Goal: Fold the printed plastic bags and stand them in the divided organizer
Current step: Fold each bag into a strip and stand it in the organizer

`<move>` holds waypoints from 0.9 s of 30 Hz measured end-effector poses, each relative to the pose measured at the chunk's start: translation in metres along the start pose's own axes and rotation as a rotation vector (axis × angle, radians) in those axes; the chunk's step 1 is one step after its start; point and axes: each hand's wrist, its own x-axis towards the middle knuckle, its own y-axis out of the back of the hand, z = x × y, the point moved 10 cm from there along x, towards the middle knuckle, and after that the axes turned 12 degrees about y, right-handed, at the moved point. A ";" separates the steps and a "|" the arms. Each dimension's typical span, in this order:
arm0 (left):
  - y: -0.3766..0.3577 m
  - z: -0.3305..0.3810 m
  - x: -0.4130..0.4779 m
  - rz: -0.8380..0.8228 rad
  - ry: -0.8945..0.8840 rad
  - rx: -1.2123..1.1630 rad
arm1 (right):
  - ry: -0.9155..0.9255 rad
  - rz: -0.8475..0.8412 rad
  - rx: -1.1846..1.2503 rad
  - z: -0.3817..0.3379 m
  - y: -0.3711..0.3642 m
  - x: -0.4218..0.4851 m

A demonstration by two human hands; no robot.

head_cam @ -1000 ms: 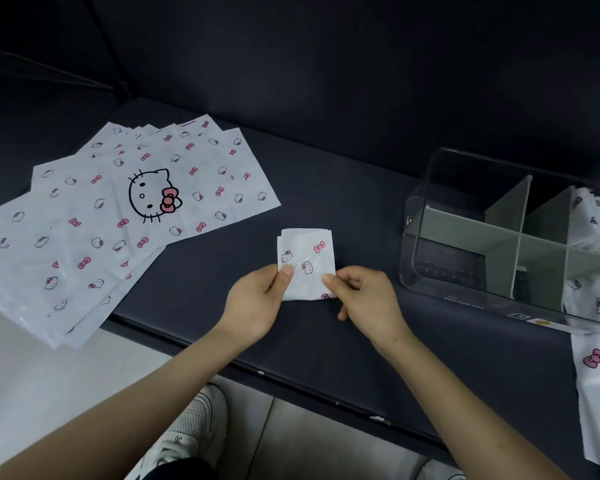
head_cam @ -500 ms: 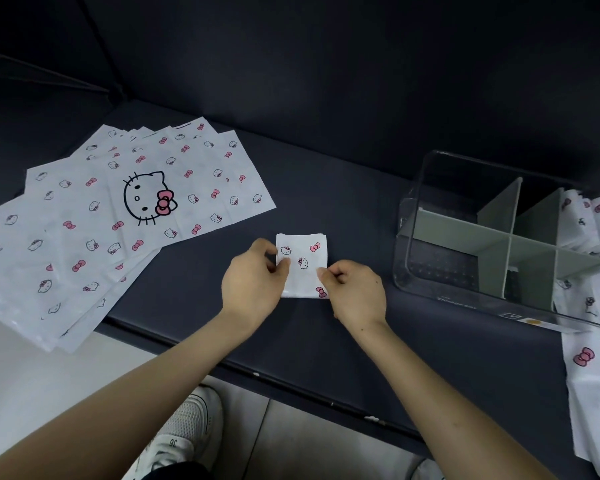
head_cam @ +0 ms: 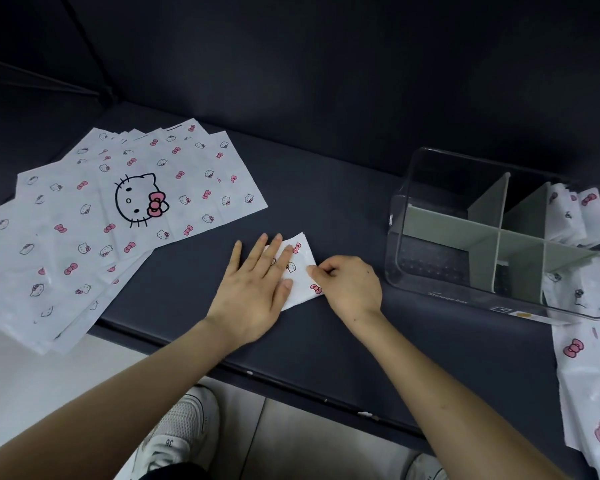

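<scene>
**A:** While the left hand (head_cam: 253, 289) lies palm-down, what is under it?

**B:** The folded bag (head_cam: 303, 277), a small white square printed with pink bows and cat faces. It lies flat on the desk (head_cam: 326, 341), left of the organizer (head_cam: 430, 271) and apart from it. The left grip is fully open, with straight fingers pressing on the bag's left half.

**A:** And the right hand (head_cam: 350, 289)?

**B:** It sits between the bag and the organizer. Its grip is closed, the fingers curled, with thumb and forefinger pinching the bag's right edge.

**A:** Describe the organizer itself.

**B:** It is a clear box with grey-green dividers (head_cam: 440, 226) crossing inside. I can see nothing standing in the compartments at its left end. At its far right end, folded printed bags (head_cam: 575, 216) stand upright. I cannot tell whether they are inside the last compartment or just behind the wall.

**A:** Anything else?

**B:** Well left of the organizer, beyond the hands, a fanned stack of flat bags (head_cam: 84, 237) overhangs the desk's near edge. The top one shows a large cat face. Just in front of the organizer's right end, another loose bag (head_cam: 589, 375) drapes over the desk's near edge.
</scene>
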 end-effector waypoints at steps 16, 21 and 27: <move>-0.009 -0.001 -0.006 -0.045 0.201 -0.030 | -0.189 -0.051 0.102 0.005 -0.003 -0.010; 0.003 -0.006 -0.004 -0.083 0.220 -0.211 | -0.004 0.045 0.242 -0.011 -0.001 -0.015; 0.053 -0.019 0.011 -0.302 0.478 -1.037 | 0.080 -0.170 0.646 -0.020 0.032 -0.029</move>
